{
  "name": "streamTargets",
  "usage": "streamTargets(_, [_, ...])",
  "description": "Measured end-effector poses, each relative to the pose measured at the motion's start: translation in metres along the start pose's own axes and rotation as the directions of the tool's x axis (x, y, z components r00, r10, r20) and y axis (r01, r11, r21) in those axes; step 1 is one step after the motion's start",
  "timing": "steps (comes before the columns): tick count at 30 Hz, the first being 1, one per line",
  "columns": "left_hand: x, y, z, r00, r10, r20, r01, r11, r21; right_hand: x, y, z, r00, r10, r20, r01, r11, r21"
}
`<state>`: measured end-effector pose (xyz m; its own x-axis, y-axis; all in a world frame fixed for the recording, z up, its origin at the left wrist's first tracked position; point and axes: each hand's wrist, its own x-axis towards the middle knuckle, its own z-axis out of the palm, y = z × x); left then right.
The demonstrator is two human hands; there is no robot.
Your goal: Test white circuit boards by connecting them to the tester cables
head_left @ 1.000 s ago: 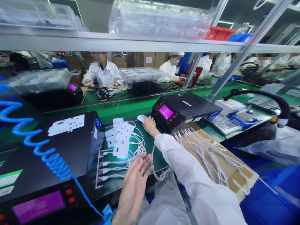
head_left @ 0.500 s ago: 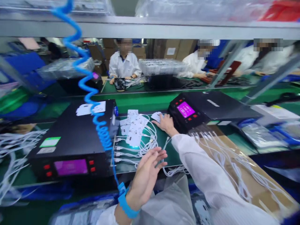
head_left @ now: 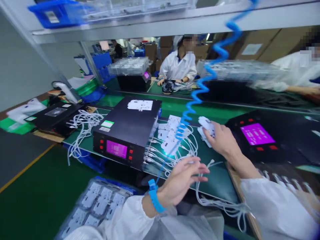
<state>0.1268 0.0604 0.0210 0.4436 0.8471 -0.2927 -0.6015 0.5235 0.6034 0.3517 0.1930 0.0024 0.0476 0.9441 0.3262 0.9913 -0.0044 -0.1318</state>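
Note:
My right hand grips a white circuit board by its near side, the fingers partly hidden behind it. Another white board shows just under it, and I cannot tell whether that one is held too. My left hand, wearing a blue wrist strap, hovers over the near edge of the green bench with its fingers stretched out and nothing in them. Beyond it, several white boards lie overlapping, with white cables plugged in around them. A bright light glows at the lower end of the pile.
A black tester with a lit screen stands left, a white board on top. Another black tester stands right. A coiled blue cord hangs across the view. Trays of boards sit low left. Co-workers sit opposite.
My view has swung left, bringing the floor and board trays into sight. The right hand has lifted a board that it was touching on the bench. My left hand stays open.

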Motion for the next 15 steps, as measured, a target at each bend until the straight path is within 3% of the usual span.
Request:
streamTargets(3, [0.004, 0.008, -0.001, 0.997, 0.074, 0.004, -0.074, 0.994, 0.083, -0.045, -0.009, -0.043, 0.945, -0.319, 0.075, 0.323, 0.946, -0.039])
streamTargets(6, [0.012, 0.010, -0.008, 0.996, 0.032, 0.083, -0.048, 0.978, 0.203, -0.094, -0.025, -0.072, 0.874, -0.467, 0.133, 0.478, 0.876, -0.067])
streamTargets(11, [0.019, -0.004, -0.026, 0.992, -0.118, 0.048, 0.089, 0.909, 0.406, -0.152, -0.039, -0.079, 0.829, -0.556, 0.066, 0.560, 0.820, -0.119])
streamTargets(13, [0.018, -0.008, -0.034, 0.984, -0.175, 0.030, 0.140, 0.871, 0.470, -0.168, -0.037, -0.079, 0.837, -0.546, 0.023, 0.546, 0.832, -0.095])
streamTargets(15, [0.017, -0.009, -0.039, 0.982, -0.190, -0.014, 0.169, 0.834, 0.526, -0.182, -0.034, -0.079, 0.877, -0.478, -0.053, 0.478, 0.878, -0.025])
